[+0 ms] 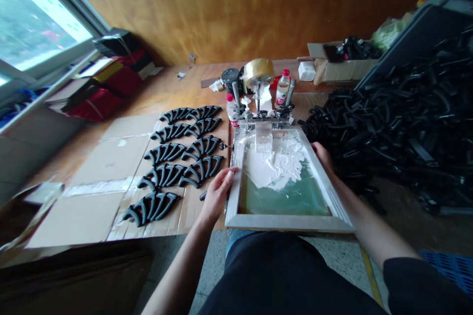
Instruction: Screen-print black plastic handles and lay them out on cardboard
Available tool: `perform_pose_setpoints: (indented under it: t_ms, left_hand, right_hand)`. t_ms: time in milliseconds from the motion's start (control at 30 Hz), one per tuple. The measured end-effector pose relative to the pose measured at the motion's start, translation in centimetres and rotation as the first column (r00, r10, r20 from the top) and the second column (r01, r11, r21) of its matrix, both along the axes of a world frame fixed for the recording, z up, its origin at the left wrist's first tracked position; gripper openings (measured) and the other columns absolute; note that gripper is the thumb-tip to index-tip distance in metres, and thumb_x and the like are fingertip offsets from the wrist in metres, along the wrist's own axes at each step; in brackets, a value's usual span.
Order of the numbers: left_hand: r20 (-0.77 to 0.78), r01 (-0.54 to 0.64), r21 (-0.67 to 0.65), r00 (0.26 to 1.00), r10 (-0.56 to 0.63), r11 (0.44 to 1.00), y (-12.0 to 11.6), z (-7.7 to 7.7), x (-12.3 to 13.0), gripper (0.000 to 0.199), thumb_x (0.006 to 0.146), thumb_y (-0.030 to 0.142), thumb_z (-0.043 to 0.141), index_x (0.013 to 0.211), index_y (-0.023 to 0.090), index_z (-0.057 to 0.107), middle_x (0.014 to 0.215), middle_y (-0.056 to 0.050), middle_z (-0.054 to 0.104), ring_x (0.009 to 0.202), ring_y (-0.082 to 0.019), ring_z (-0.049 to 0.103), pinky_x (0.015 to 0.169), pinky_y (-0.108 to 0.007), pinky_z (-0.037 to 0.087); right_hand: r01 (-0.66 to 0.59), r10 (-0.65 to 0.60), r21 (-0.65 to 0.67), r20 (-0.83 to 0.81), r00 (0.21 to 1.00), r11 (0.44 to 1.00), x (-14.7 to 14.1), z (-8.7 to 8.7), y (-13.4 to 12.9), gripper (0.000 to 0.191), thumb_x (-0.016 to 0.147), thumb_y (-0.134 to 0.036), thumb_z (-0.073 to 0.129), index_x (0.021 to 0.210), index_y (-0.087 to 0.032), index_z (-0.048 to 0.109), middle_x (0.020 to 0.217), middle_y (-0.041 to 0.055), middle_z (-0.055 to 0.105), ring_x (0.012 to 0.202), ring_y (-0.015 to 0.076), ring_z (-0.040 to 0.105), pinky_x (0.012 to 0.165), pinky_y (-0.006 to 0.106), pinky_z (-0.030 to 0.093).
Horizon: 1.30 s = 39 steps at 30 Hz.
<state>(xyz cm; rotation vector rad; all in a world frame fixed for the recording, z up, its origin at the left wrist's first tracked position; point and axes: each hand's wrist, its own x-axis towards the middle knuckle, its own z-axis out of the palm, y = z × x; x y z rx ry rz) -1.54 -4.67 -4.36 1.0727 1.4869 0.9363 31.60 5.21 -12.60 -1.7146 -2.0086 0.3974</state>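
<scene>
A metal-edged screen frame (288,221) with a green mesh (284,202) lies in front of me, white paste (273,167) smeared over its far half. A clear blade (263,137) stands at its far end, below a clamp bar (262,119). My left hand (219,189) is at the frame's left edge, thumb and fingers closed near the rim; what they hold, if anything, is hidden. At the right edge is my right hand (323,157), its fingers mostly hidden by the frame. Black curved parts (162,177) lie in rows on cardboard to the left.
A big heap of black parts (406,123) fills the right side. Behind the clamp are two bottles (283,89), a tape roll (257,71) and a black jar (231,78). A cardboard box (345,71) stands at the back right, red and black boxes (94,103) at the left.
</scene>
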Motion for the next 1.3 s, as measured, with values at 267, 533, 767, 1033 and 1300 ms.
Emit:
perform_pose_setpoints:
  t_ms: [267,533,767,1033,1300]
  left_hand:
    - [-0.122,0.044,-0.084,0.991,-0.054,0.996,-0.3,-6.3,0.1,0.067,0.083,0.056,0.054,0.142,0.025,0.046,0.067,0.004,0.055,0.054,-0.010,0.044,0.053,-0.021,0.035]
    - [-0.301,0.094,-0.058,0.948,-0.107,0.994,-0.2,-9.0,0.0,0.063,0.087,0.051,0.050,0.144,0.025,0.042,0.061,0.007,0.046,0.053,-0.010,0.041,0.054,-0.021,0.033]
    - [-0.267,0.093,-0.089,0.957,-0.113,0.992,-0.1,-9.9,-0.2,0.061,0.088,0.052,0.049,0.144,0.028,0.042,0.062,0.007,0.045,0.052,-0.009,0.041,0.052,-0.021,0.033]
    - [-0.231,0.060,-0.076,0.970,-0.077,0.995,-0.3,-9.8,0.1,0.063,0.086,0.053,0.051,0.143,0.027,0.045,0.065,0.006,0.047,0.052,-0.009,0.042,0.052,-0.021,0.034]
    - [-0.212,0.011,-0.048,0.977,-0.020,0.999,-0.6,-9.0,0.4,0.061,0.083,0.051,0.055,0.138,0.023,0.052,0.065,0.005,0.052,0.054,-0.010,0.044,0.054,-0.021,0.035]
  right_hand:
    - [0.245,-0.249,0.044,0.183,0.951,0.968,1.4,2.5,1.1,0.019,0.088,-0.015,0.047,0.096,-0.021,0.063,0.103,0.0102,0.062,0.094,0.0252,0.059,0.070,0.033,0.046]
    - [-0.261,0.221,0.262,0.174,0.960,0.929,-8.2,6.3,2.2,0.048,0.083,-0.024,0.067,0.127,-0.016,0.051,0.126,0.0142,0.056,0.116,0.0294,0.050,0.098,0.043,0.043]
    - [-0.462,0.454,-0.063,0.345,0.822,0.885,-10.5,4.9,-0.3,0.006,0.085,-0.015,0.059,0.085,-0.017,0.064,0.090,0.0085,0.067,0.092,0.0229,0.058,0.079,0.031,0.044]
    - [-0.797,0.779,-0.091,0.302,0.549,0.597,-7.2,6.1,-4.5,0.019,0.079,-0.004,0.053,0.085,-0.017,0.065,0.084,0.0059,0.065,0.086,0.0205,0.054,0.074,0.030,0.038]
    - [-0.668,0.624,0.113,0.272,0.733,0.736,-7.9,3.8,-4.5,0.029,0.078,0.000,0.051,0.097,-0.016,0.067,0.092,0.0075,0.068,0.089,0.0208,0.056,0.075,0.030,0.041]
